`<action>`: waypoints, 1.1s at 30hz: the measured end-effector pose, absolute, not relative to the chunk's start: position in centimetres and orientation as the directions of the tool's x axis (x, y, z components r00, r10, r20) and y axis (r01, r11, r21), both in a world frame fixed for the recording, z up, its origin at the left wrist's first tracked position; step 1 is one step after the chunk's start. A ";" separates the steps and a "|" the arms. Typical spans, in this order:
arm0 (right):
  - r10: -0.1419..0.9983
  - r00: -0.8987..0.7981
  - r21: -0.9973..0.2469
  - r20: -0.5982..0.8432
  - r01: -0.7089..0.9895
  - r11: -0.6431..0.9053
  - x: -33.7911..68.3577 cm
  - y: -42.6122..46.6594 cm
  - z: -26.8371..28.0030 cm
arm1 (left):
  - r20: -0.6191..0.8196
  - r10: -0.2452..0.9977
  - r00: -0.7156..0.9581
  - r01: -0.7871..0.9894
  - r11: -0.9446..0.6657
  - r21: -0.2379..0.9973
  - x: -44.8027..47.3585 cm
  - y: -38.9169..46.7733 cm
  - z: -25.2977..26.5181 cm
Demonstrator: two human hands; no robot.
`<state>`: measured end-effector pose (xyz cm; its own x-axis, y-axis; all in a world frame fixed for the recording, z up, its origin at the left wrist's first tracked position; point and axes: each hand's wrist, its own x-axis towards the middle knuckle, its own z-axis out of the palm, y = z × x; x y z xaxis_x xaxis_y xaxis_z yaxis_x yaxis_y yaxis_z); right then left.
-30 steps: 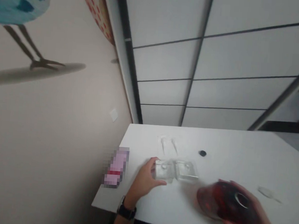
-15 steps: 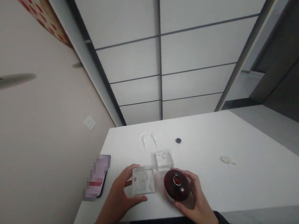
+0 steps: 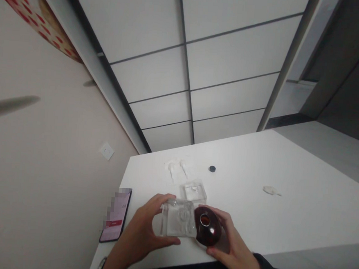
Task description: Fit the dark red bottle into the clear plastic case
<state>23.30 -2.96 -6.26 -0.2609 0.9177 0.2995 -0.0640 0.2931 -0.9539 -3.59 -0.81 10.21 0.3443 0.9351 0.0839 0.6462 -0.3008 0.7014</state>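
Note:
My left hand [image 3: 144, 226] grips a clear square glass bottle [image 3: 180, 218] by its sides, with the round opening turned up toward me. My right hand [image 3: 236, 245] is wrapped round a dark red rounded bottle [image 3: 209, 231] with a metal-ringed mouth, tilted to the left. The two vessels overlap in view at the middle; whether they touch I cannot tell. Just beyond them another clear square glass bottle [image 3: 195, 191] stands on the white table [image 3: 244, 213]. What is inside the glass is hard to make out.
Two white pump tops [image 3: 183, 168] lie at the back of the table, with a small dark cap [image 3: 212, 168] to their right. Farther right is a small whitish item [image 3: 270, 191]. A phone [image 3: 116, 218] rests at the left edge, beside the wall.
My left hand has brought the clear bottle rightward and tipped it toward the red bottle. The red bottle has shifted slightly left and tilts more.

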 end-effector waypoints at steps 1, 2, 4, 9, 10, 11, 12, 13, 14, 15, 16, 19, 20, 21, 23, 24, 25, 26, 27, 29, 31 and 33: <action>0.918 -0.266 -0.955 0.296 -0.065 0.289 23.3 -3.0 -6.3 | 0.086 0.930 0.358 0.656 -0.316 0.686 -3.6 -0.8 10.4; 0.918 -0.269 -0.956 0.293 -0.065 0.286 23.4 -3.0 -6.3 | 0.091 0.925 0.369 0.664 -0.330 0.671 -3.5 -0.7 10.6; 0.917 -0.269 -0.956 0.293 -0.062 0.288 23.4 -3.0 -6.4 | 0.097 0.916 0.389 0.678 -0.356 0.643 -3.5 -0.7 11.0; 0.920 -0.263 -0.957 0.289 -0.056 0.285 23.4 -3.0 -6.6 | 0.082 0.893 0.442 0.711 -0.404 0.576 -3.3 -0.7 12.1; 0.921 -0.264 -0.958 0.286 -0.058 0.281 23.3 -3.0 -6.6 | 0.078 0.890 0.449 0.715 -0.411 0.566 -3.3 -0.7 12.3; 0.921 -0.264 -0.958 0.286 -0.061 0.280 23.3 -2.9 -6.6 | 0.075 0.887 0.455 0.718 -0.415 0.558 -3.3 -0.7 12.4; 0.920 -0.267 -0.958 0.287 -0.063 0.280 23.3 -2.9 -6.6 | 0.071 0.886 0.458 0.722 -0.418 0.551 -3.3 -0.7 12.5; 0.920 -0.268 -0.958 0.287 -0.063 0.281 23.4 -2.9 -6.6 | 0.068 0.886 0.459 0.726 -0.418 0.545 -3.3 -0.7 12.7; 0.919 -0.269 -0.957 0.288 -0.060 0.282 23.4 -2.9 -6.7 | 0.065 0.887 0.457 0.732 -0.416 0.539 -3.2 -0.7 12.8; 0.919 -0.269 -0.957 0.289 -0.056 0.285 23.4 -2.9 -6.7 | 0.062 0.889 0.454 0.738 -0.414 0.533 -3.2 -0.7 12.9; 0.918 -0.270 -0.956 0.291 -0.053 0.288 23.4 -2.9 -6.7 | 0.059 0.889 0.453 0.741 -0.413 0.530 -3.1 -0.7 13.0; 0.914 -0.272 -0.954 0.299 -0.062 0.294 23.4 -2.9 -6.7 | 0.054 0.883 0.466 0.733 -0.419 0.536 -2.9 -0.6 13.5; 0.913 -0.274 -0.953 0.303 -0.066 0.296 23.4 -2.8 -6.7 | 0.050 0.882 0.469 0.731 -0.419 0.539 -2.8 -0.6 13.7; 0.911 -0.275 -0.952 0.307 -0.069 0.300 23.4 -2.8 -6.6 | 0.048 0.881 0.471 0.729 -0.420 0.542 -2.8 -0.6 13.8; 0.908 -0.277 -0.949 0.314 -0.072 0.306 23.4 -2.7 -6.4 | 0.037 0.881 0.472 0.731 -0.415 0.541 -2.6 -0.5 14.0; 0.907 -0.279 -0.949 0.315 -0.073 0.307 23.5 -2.7 -6.2 | 0.030 0.879 0.475 0.734 -0.414 0.539 -2.6 -0.5 14.2; 0.907 -0.283 -0.950 0.312 -0.074 0.304 23.5 -2.7 -6.0 | 0.022 0.877 0.479 0.736 -0.416 0.535 -2.5 -0.5 14.3; 0.907 -0.287 -0.952 0.307 -0.075 0.298 23.5 -2.7 -5.8 | 0.017 0.875 0.483 0.739 -0.418 0.529 -2.5 -0.5 14.4; 0.908 -0.291 -0.954 0.300 -0.075 0.291 23.5 -2.7 -5.6 | 0.013 0.873 0.487 0.742 -0.422 0.521 -2.5 -0.5 14.4; 0.908 -0.293 -0.954 0.300 -0.077 0.290 23.5 -2.7 -5.4 | 0.013 0.871 0.492 0.749 -0.431 0.503 -2.4 -0.5 14.6; 0.908 -0.284 -0.951 0.309 -0.082 0.298 23.5 -2.7 -5.4 | 0.018 0.867 0.499 0.754 -0.444 0.485 -2.4 -0.5 14.7; 0.907 -0.281 -0.949 0.315 -0.082 0.304 23.5 -2.7 -5.6 | 0.028 0.859 0.511 0.755 -0.465 0.463 -2.4 -0.4 14.8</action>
<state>23.49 -2.75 -5.63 -0.2807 0.9066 0.3150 -0.0820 0.3044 -0.9490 -2.42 -0.40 14.75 0.5115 0.8588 0.0279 0.7548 -0.4646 0.4630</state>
